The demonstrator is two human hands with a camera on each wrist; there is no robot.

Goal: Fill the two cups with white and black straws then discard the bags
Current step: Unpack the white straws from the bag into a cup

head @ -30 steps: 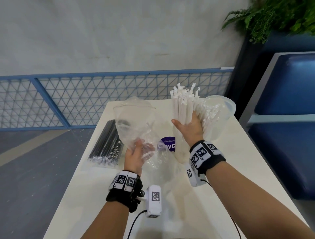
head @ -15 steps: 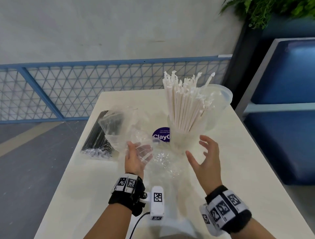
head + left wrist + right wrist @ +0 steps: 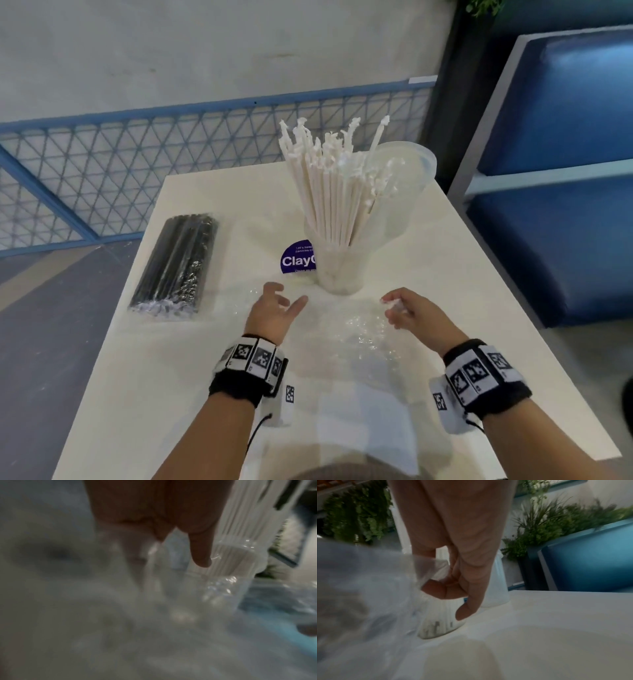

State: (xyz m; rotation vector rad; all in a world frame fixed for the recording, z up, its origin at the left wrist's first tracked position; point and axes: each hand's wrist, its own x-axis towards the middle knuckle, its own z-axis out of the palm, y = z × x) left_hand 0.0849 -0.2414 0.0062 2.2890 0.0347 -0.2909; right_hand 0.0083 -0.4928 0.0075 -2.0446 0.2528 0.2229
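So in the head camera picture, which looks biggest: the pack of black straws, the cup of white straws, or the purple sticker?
1. Cup of white straws, with its straws.
2. Pack of black straws; it looks close to it in size, so this order is unsure.
3. Purple sticker, partly hidden behind the cup.

Two hands (image 3: 274,315) (image 3: 414,311), two clear cups (image 3: 339,270) (image 3: 404,192), one pack of black straws (image 3: 178,263), one empty bag (image 3: 363,335).

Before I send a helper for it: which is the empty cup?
On the white table, find the cup packed with white straws. The empty cup stands right behind it, toward the far right corner. It alone is clear and holds nothing.
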